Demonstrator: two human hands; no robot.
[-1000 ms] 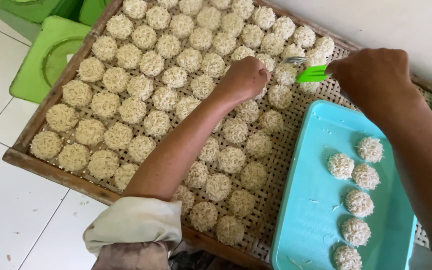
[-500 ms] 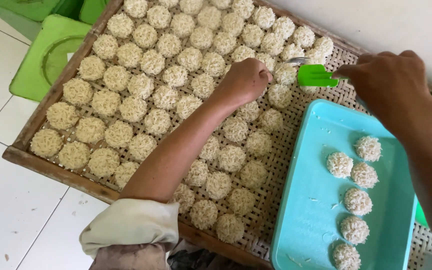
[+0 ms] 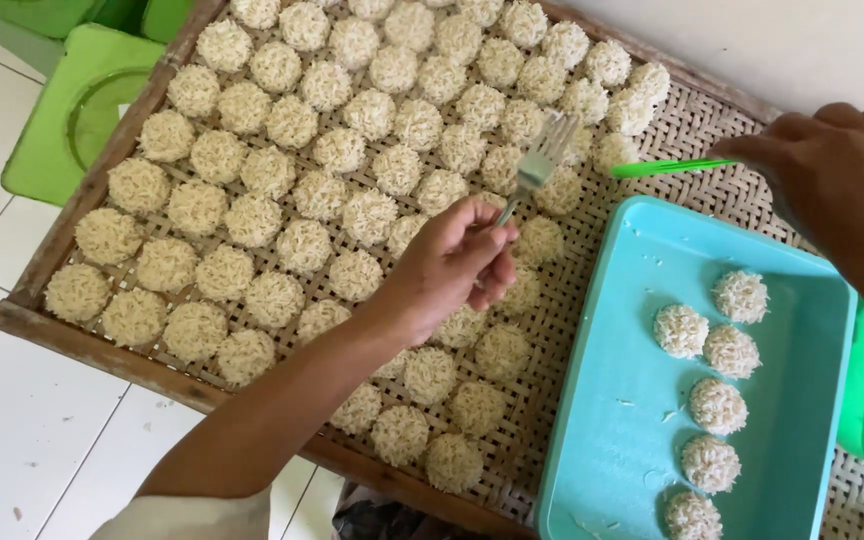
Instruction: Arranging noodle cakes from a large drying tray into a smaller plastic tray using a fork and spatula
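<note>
Fork: your left hand (image 3: 452, 265) pinches a metal fork (image 3: 537, 165), tines up, mid-frame over pale noodle nests (image 3: 302, 245).
Spatula: your right hand (image 3: 837, 185) grips a flat green spatula (image 3: 667, 167), upper right.

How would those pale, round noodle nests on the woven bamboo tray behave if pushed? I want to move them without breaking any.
The pale noodle nests look like loose tangled strands, so probably light and crumbly; stray bits lie in the turquoise plastic tray. Flat-bottomed, they likely slide rather than roll. The woven bamboo tray may snag strands.
</note>
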